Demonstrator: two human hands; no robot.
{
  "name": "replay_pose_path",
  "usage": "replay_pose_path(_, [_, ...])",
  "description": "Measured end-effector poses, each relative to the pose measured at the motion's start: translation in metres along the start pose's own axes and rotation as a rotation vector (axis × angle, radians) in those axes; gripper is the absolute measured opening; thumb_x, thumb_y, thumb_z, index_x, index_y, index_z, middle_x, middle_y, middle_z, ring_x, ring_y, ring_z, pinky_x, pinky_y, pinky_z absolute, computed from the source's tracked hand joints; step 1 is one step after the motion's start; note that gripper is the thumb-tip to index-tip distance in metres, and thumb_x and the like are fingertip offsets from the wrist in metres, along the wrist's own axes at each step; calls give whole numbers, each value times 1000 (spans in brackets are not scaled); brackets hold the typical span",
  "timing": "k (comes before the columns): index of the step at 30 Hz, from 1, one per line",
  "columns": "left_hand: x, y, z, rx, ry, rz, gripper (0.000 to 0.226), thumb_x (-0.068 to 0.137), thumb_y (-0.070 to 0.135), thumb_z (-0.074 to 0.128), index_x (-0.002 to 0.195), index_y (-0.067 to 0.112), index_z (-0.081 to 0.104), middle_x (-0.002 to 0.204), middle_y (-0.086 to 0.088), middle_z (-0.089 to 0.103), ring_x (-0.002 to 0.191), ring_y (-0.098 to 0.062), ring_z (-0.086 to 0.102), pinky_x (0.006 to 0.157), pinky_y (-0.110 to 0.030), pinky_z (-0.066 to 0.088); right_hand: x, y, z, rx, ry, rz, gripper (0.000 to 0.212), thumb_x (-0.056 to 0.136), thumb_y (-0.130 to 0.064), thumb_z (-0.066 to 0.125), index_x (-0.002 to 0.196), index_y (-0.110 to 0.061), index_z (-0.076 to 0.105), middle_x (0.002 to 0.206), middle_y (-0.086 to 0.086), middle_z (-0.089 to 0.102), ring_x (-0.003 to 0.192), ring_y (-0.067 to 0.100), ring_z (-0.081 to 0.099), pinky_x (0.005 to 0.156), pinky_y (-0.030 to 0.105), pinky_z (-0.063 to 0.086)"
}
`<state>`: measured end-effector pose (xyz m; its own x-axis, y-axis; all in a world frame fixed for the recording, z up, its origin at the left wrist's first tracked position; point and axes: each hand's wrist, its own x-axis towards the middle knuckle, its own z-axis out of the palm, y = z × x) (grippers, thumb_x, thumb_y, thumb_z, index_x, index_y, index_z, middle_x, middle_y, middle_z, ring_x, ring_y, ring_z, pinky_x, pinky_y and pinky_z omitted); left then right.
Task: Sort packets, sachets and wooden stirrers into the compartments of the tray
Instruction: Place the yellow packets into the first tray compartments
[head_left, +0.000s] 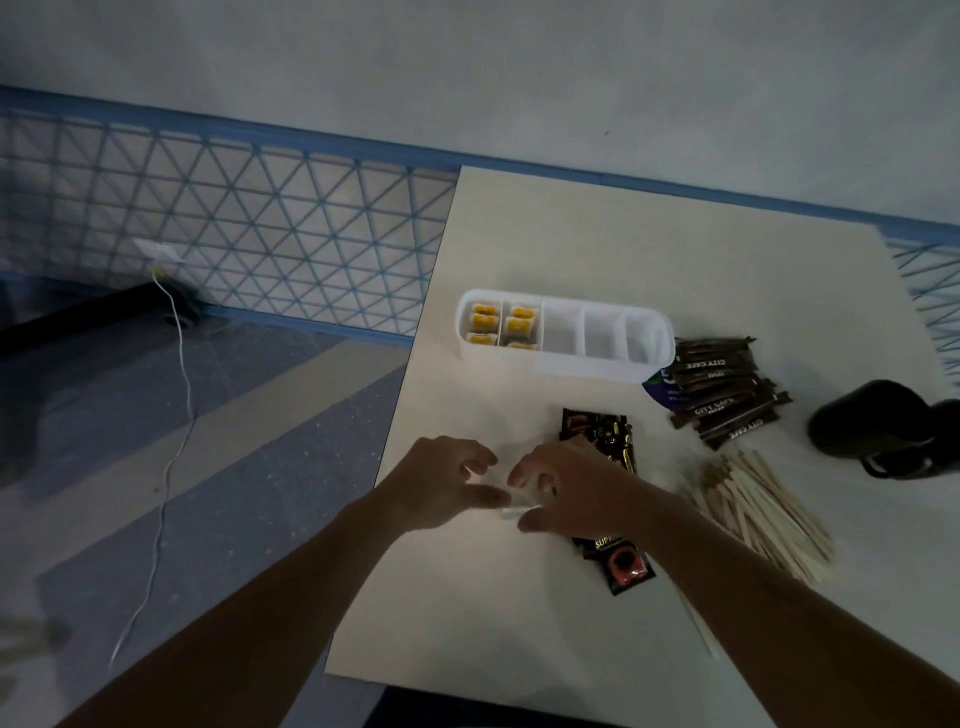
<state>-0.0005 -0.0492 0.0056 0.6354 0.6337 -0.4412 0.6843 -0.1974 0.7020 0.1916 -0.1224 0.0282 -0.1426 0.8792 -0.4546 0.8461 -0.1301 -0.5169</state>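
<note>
- Tray (566, 364): two left compartments hold yellow packets (485, 322), three empty.
- Unsorted: brown sachets (727, 395), black packets (602, 436), wooden stirrers (758, 509).
- Left hand (441, 483), right hand (576, 483): fingers (478, 456) curled, hold unclear.

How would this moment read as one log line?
left hand, right hand: around pale packet, grip unclear | tray: yellow packets in two leftmost compartments, rest empty | wooden stirrers: unsorted pile

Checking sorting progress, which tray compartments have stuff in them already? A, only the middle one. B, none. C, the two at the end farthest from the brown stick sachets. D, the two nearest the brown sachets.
C: yellow packets sit in the tray's two compartments farthest from the brown stick sachets; the other three look empty.
</note>
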Motion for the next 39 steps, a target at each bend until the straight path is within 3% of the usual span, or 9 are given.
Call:
replay_pose_path(5, [-7,-9,16,46,48,-13,61,71,26,87,125,10,65,119,-5,70,104,-18,68,89,-25,53,3,-1,25,-89,93,27,39,81,-25,76,119,-21,70,116,-1,70,102,15,65,88,27,53])
replay_pose_path(8, [-8,-15,25,104,148,-10,41,77,22,81,116,12,72,110,-6,74,97,-20,70,88,-30,55,5,-2,34,-112,124,15,29,83,-21,71,112,-22,74,107,-1,73,96,18,67,85,31,54])
replay_pose_path(11, [-6,-19,29,235,219,23,19,88,28,67,98,15,77,93,-5,76,84,-24,70,75,-31,53,7,-3,35,-147,158,1,23,86,-21,64,105,-24,76,98,0,75,92,21,67,80,31,53])
replay_pose_path(17, [4,-19,17,293,304,71,25,93,34,60,99,17,77,90,-4,76,76,-21,68,63,-21,40,13,-1,23,-71,236,-12,21,86,-20,63,102,-21,77,96,-1,76,86,20,69,74,26,52])
replay_pose_path(20, [11,-9,-3,214,355,99,20,93,28,62,98,17,78,89,-4,76,72,-16,67,62,-18,41,18,0,5,-43,276,-34,17,87,-22,62,97,-21,76,90,-1,76,78,18,69,74,35,57])
replay_pose_path(25, [31,14,-44,179,461,172,15,91,20,64,93,15,79,86,-3,76,70,-11,64,61,-15,38,26,-2,-35,-14,352,-53,14,89,-23,63,95,-22,76,93,-7,76,81,12,69,79,34,57])
replay_pose_path(32, [72,33,-85,174,533,150,16,89,20,65,94,12,78,88,-9,75,84,-26,68,77,-37,54,51,3,-79,0,482,20,15,92,-20,60,96,-21,74,91,-2,76,83,21,67,78,34,53])
replay_pose_path(36, [92,31,-89,204,531,150,20,90,21,64,103,11,76,97,-10,75,89,-30,66,82,-41,54,68,8,-91,-25,512,80,18,96,-24,53,102,-20,69,94,2,73,90,26,61,73,32,43])
replay_pose_path(39, [102,28,-88,209,538,154,20,89,20,64,104,12,76,97,-11,75,87,-30,67,80,-41,54,81,11,-95,5,486,98,20,96,-25,49,105,-21,67,99,2,72,94,28,61,78,36,50])
